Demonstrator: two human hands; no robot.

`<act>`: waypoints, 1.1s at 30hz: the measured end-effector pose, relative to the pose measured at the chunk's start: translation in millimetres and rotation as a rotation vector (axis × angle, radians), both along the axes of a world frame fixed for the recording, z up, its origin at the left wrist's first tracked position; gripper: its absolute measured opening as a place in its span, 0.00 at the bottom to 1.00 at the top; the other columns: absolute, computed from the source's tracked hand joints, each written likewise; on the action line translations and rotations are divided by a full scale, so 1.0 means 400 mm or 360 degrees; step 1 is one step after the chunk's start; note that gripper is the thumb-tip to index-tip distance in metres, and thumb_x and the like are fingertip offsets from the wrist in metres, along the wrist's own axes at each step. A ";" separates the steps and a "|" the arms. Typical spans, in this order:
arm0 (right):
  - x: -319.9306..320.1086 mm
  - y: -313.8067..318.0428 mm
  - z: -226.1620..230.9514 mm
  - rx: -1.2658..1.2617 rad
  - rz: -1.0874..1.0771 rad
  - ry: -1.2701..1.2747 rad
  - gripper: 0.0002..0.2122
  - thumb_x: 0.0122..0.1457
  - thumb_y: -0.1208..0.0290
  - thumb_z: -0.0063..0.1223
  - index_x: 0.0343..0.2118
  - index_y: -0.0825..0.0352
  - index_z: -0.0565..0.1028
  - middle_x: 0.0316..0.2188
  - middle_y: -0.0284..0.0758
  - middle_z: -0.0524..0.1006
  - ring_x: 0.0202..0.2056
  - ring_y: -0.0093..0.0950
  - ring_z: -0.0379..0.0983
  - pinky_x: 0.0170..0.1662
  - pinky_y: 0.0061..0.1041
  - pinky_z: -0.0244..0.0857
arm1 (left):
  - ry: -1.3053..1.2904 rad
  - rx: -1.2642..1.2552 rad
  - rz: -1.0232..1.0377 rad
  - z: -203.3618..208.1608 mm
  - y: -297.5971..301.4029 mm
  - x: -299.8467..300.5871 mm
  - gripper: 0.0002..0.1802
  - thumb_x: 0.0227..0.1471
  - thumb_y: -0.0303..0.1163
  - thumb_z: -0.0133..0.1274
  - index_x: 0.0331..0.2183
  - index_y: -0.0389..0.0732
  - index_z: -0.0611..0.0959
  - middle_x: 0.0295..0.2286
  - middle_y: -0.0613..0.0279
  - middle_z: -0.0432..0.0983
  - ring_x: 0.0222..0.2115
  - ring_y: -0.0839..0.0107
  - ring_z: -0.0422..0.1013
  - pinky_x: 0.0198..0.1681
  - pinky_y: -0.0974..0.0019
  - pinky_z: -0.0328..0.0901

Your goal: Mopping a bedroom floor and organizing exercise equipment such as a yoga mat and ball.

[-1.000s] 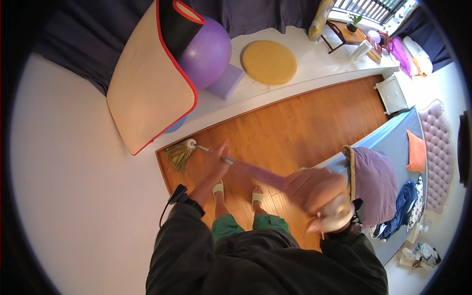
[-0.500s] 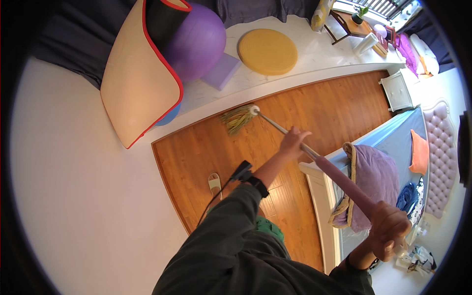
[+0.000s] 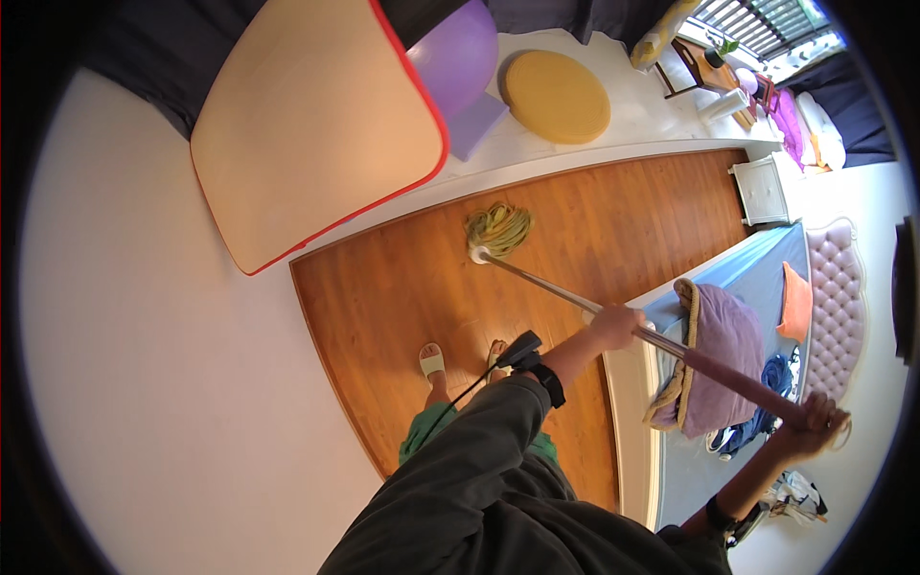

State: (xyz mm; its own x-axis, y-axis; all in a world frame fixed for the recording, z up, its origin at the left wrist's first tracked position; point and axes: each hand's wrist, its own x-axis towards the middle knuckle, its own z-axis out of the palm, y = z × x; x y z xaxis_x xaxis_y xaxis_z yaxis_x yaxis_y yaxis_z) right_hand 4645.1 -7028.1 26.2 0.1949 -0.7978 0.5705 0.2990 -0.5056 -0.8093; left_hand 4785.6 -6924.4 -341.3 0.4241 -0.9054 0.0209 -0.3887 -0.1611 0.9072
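Observation:
A mop [image 3: 543,284] slants across the view, its yellow-green string head on the wooden floor [image 3: 613,211] and its pole rising toward the right. My left hand [image 3: 617,328] is closed round the metal middle of the pole. Near the pole's upper end, my right hand [image 3: 813,427] is wrapped round the mauve grip. A black strap with a small dark device and a cord circles my left wrist. My feet in light slippers [image 3: 432,361] stand on the floor, left of the pole.
On the right a bed [image 3: 632,436] holds a purple blanket [image 3: 721,359] and an orange pillow [image 3: 795,302]. A white ledge carries a round yellow cushion [image 3: 557,97], a purple ball [image 3: 455,59] and a red-edged cream mat [image 3: 316,125]. A white nightstand [image 3: 762,192] stands far right.
The mop head has swung right and nearer me, its strings now trailing away from me. My left hand has moved right and nearer; my right hand has shifted right. Both feet now show.

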 end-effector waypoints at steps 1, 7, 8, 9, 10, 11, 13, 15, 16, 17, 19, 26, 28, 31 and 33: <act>0.026 0.015 -0.013 0.0084 0.0114 -0.0075 0.18 0.68 0.66 0.41 0.19 0.57 0.55 0.13 0.23 0.48 0.17 0.15 0.44 0.26 0.20 0.45 | 0.0011 -0.0009 0.0011 -0.004 0.044 0.027 0.11 0.43 0.39 0.60 0.27 0.45 0.78 0.25 0.55 0.78 0.31 0.52 0.75 0.35 0.52 0.68; 0.228 0.143 -0.118 0.0204 0.0514 -0.0072 0.16 0.67 0.63 0.43 0.20 0.59 0.66 0.12 0.22 0.54 0.16 0.15 0.48 0.25 0.20 0.46 | 0.0141 -0.0043 0.0350 -0.029 0.363 0.202 0.07 0.41 0.28 0.57 0.29 0.43 0.79 0.24 0.54 0.78 0.30 0.52 0.75 0.33 0.53 0.68; 0.269 0.172 -0.136 0.0218 0.0627 -0.0066 0.17 0.67 0.62 0.43 0.20 0.59 0.66 0.12 0.22 0.54 0.16 0.15 0.48 0.25 0.20 0.46 | 0.0091 0.0010 0.0480 -0.049 0.425 0.225 0.07 0.41 0.28 0.57 0.29 0.43 0.80 0.24 0.54 0.78 0.30 0.52 0.75 0.33 0.53 0.69; 0.331 0.245 -0.143 0.0267 0.0534 -0.0057 0.18 0.67 0.62 0.43 0.18 0.58 0.65 0.12 0.22 0.52 0.16 0.16 0.46 0.25 0.20 0.46 | 0.0043 0.0051 0.0599 -0.055 0.475 0.247 0.07 0.41 0.28 0.57 0.29 0.44 0.80 0.23 0.54 0.78 0.29 0.51 0.75 0.33 0.53 0.69; 0.386 0.317 -0.153 0.0279 0.0594 -0.0050 0.18 0.67 0.62 0.43 0.18 0.58 0.65 0.12 0.22 0.52 0.16 0.16 0.46 0.25 0.20 0.46 | 0.0046 0.0061 0.0659 -0.066 0.537 0.267 0.07 0.41 0.28 0.57 0.29 0.44 0.80 0.23 0.54 0.78 0.29 0.51 0.75 0.33 0.53 0.69; 0.428 0.382 -0.164 0.0337 0.0617 -0.0047 0.18 0.67 0.61 0.43 0.18 0.58 0.63 0.12 0.22 0.51 0.16 0.16 0.45 0.24 0.20 0.45 | 0.0063 0.0037 0.0798 -0.076 0.604 0.285 0.07 0.41 0.29 0.56 0.29 0.44 0.80 0.23 0.54 0.78 0.29 0.51 0.75 0.33 0.53 0.69; 0.492 0.495 -0.186 0.0411 0.0889 -0.0055 0.19 0.67 0.61 0.42 0.18 0.57 0.60 0.12 0.21 0.49 0.16 0.16 0.44 0.24 0.21 0.44 | 0.0105 0.0026 0.1047 -0.096 0.758 0.327 0.06 0.42 0.30 0.56 0.28 0.44 0.81 0.24 0.55 0.78 0.29 0.51 0.75 0.33 0.52 0.69; 0.550 0.633 -0.200 0.0447 0.1128 -0.0088 0.18 0.67 0.62 0.42 0.18 0.57 0.60 0.11 0.22 0.50 0.15 0.16 0.44 0.23 0.21 0.44 | 0.0116 0.0064 0.1268 -0.098 0.894 0.353 0.04 0.43 0.29 0.55 0.28 0.45 0.81 0.24 0.55 0.78 0.28 0.51 0.75 0.32 0.52 0.68; 0.567 0.679 -0.207 0.0467 0.1257 -0.0099 0.18 0.67 0.61 0.42 0.18 0.57 0.60 0.11 0.22 0.51 0.14 0.16 0.45 0.23 0.21 0.45 | 0.0093 0.0091 0.1383 -0.088 0.947 0.358 0.05 0.44 0.27 0.53 0.28 0.45 0.81 0.24 0.55 0.79 0.28 0.52 0.74 0.32 0.52 0.67; 0.585 0.732 -0.211 0.0479 0.1306 -0.0099 0.18 0.67 0.61 0.42 0.18 0.57 0.60 0.11 0.22 0.51 0.14 0.16 0.45 0.23 0.21 0.45 | 0.0088 0.0099 0.1433 -0.088 1.017 0.351 0.05 0.44 0.27 0.53 0.28 0.45 0.81 0.24 0.55 0.79 0.28 0.52 0.74 0.32 0.52 0.67; 0.602 0.822 -0.204 0.0360 0.2064 -0.0049 0.16 0.64 0.60 0.48 0.19 0.57 0.62 0.10 0.23 0.57 0.13 0.16 0.51 0.23 0.19 0.49 | -0.0140 0.0015 0.1930 -0.089 1.117 0.330 0.04 0.45 0.26 0.56 0.28 0.40 0.82 0.24 0.53 0.78 0.28 0.52 0.74 0.32 0.57 0.66; 0.743 1.010 -0.091 -0.0293 0.3192 -0.0152 0.14 0.58 0.58 0.56 0.22 0.56 0.65 0.12 0.18 0.65 0.13 0.10 0.61 0.21 0.11 0.57 | 0.0120 -0.0161 0.2363 0.007 1.255 0.250 0.08 0.43 0.28 0.61 0.26 0.34 0.81 0.22 0.52 0.75 0.28 0.53 0.72 0.35 0.58 0.64; 0.777 1.031 -0.052 -0.0196 0.3335 -0.0105 0.14 0.60 0.57 0.54 0.24 0.56 0.65 0.12 0.17 0.65 0.14 0.09 0.62 0.22 0.10 0.57 | 0.0060 -0.0120 0.2507 0.008 1.234 0.223 0.08 0.43 0.28 0.62 0.26 0.35 0.81 0.24 0.52 0.75 0.29 0.54 0.72 0.36 0.58 0.63; 0.792 1.058 -0.059 -0.0111 0.3466 -0.0077 0.14 0.62 0.55 0.52 0.26 0.56 0.65 0.12 0.17 0.65 0.14 0.08 0.63 0.23 0.11 0.59 | 0.0163 0.0029 0.2447 0.034 1.247 0.124 0.06 0.42 0.26 0.61 0.27 0.38 0.81 0.25 0.54 0.76 0.30 0.55 0.72 0.38 0.58 0.62; 0.777 1.095 -0.065 0.0052 0.3578 -0.0038 0.15 0.63 0.53 0.49 0.28 0.57 0.65 0.12 0.18 0.65 0.14 0.09 0.63 0.26 0.12 0.60 | 0.0089 -0.0098 0.2579 0.008 1.250 0.041 0.06 0.41 0.25 0.60 0.28 0.39 0.82 0.24 0.56 0.76 0.30 0.56 0.72 0.39 0.58 0.61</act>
State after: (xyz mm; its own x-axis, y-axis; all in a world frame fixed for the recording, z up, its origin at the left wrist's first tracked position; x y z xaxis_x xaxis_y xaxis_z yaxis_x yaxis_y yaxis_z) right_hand 4956.1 -6590.2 0.1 0.5081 0.6358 0.5810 0.1940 0.5728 -0.7964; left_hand 4802.1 -6424.6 -337.9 0.8829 0.4695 -0.0088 0.1751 -0.3118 0.9339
